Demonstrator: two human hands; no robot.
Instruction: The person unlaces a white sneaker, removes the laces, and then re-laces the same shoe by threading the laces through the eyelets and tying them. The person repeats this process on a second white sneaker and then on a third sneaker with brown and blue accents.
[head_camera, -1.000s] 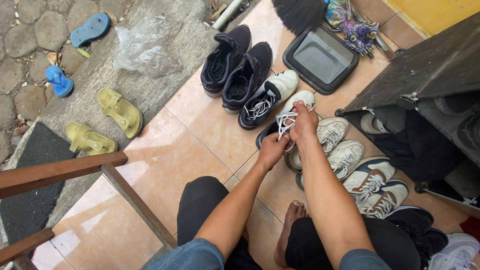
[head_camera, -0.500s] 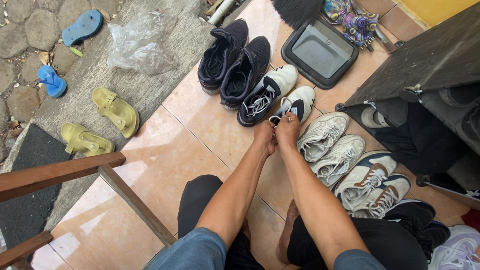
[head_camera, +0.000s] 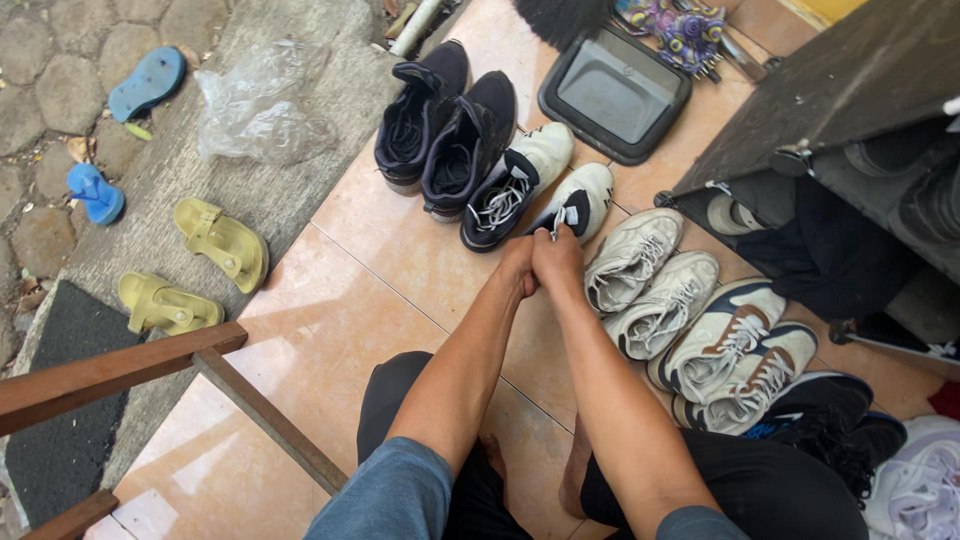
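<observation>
A white shoelace (head_camera: 556, 218) is pinched between the left hand (head_camera: 518, 270) and the right hand (head_camera: 556, 262), which are pressed close together. The grip of each hand is closed on the lace, though the fingertips are partly hidden. The lace belongs to a white and black shoe (head_camera: 578, 200), which is set on the tiled floor (head_camera: 390, 260) in a row of shoes. Its twin (head_camera: 516, 184) is touching it on the left, and a pale sneaker (head_camera: 632, 256) lies just beside it on the right. If the lace is pulled too hard, the light shoe could be dragged or tipped onto its neighbours. The lace could also slip loose from the fingers.
</observation>
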